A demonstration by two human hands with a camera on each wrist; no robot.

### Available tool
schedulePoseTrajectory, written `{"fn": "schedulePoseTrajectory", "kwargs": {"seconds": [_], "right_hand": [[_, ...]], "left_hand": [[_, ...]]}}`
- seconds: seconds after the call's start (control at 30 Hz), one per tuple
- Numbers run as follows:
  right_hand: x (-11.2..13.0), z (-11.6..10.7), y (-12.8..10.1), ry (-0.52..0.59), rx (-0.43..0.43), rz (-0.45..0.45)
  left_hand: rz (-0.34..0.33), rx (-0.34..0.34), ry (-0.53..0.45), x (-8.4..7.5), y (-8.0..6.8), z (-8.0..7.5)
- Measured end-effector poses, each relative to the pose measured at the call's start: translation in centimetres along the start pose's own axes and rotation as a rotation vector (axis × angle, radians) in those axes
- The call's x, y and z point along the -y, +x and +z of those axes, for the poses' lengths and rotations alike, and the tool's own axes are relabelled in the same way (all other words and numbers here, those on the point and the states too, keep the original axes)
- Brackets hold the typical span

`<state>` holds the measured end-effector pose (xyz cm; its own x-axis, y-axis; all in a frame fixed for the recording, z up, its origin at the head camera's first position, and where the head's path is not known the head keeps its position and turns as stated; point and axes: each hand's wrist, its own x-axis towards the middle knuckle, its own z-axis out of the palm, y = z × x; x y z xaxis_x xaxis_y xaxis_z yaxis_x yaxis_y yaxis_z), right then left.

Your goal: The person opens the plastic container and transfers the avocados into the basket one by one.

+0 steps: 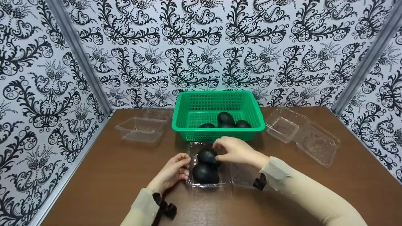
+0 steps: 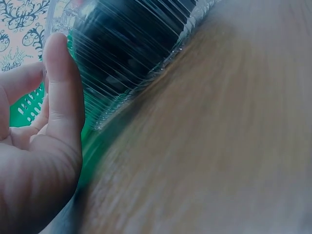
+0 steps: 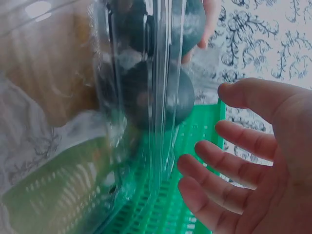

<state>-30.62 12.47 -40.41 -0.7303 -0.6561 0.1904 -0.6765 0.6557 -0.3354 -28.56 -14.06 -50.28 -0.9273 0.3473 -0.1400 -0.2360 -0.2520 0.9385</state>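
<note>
A clear plastic clamshell container [image 1: 226, 179] lies open at the front middle of the table, its lid [image 1: 243, 175] folded out to the right. Dark, smooth avocados [image 1: 205, 173] lie in its left half. My left hand [image 1: 172, 171] pinches the container's left rim between thumb and fingers, as the left wrist view shows at the ribbed wall [image 2: 131, 63]. Above the far avocado [image 1: 207, 156] hovers my right hand [image 1: 237, 152]. In the right wrist view its fingers [image 3: 234, 161] are spread and loosely bent, apart from the avocados, with nothing in them.
Directly behind the container stands a green perforated basket [image 1: 218, 135] with several more avocados [image 1: 225, 118] in it. An open clear container [image 1: 141, 133] is at the back left, another [image 1: 317, 141] at the back right. Patterned walls [image 1: 201, 47] enclose the brown table [image 1: 119, 175].
</note>
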Motion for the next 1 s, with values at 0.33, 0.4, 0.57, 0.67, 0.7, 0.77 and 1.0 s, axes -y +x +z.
{"fn": "schedulePoseTrajectory", "kwargs": {"seconds": [0.33,0.4,0.57,0.67,0.7,0.77,1.0], "right_hand": [[1.0,1.1,2.1,-0.063,0.096,-0.072],[1.0,1.3,2.3,-0.066,0.118,-0.073],[1.1,1.8,2.8,-0.093,0.156,-0.071],[1.2,2.1,3.1,-0.110,0.161,-0.074],[1.3,2.2,3.2,-0.113,0.163,-0.075],[1.4,2.4,3.4,-0.120,0.170,-0.073],[1.6,2.9,3.8,-0.145,0.196,-0.077]], "left_hand": [[0.002,-0.003,-0.006,0.2,0.0,-0.1],[0.002,-0.002,-0.004,0.1,-0.1,-0.1],[0.004,0.005,-0.006,0.0,-0.2,-0.1],[0.005,0.007,-0.009,-0.1,-0.3,-0.2],[0.004,0.007,-0.010,-0.1,-0.3,-0.2],[0.002,0.009,-0.014,-0.1,-0.3,-0.2],[0.006,0.013,-0.019,0.0,-0.2,-0.1]]}}
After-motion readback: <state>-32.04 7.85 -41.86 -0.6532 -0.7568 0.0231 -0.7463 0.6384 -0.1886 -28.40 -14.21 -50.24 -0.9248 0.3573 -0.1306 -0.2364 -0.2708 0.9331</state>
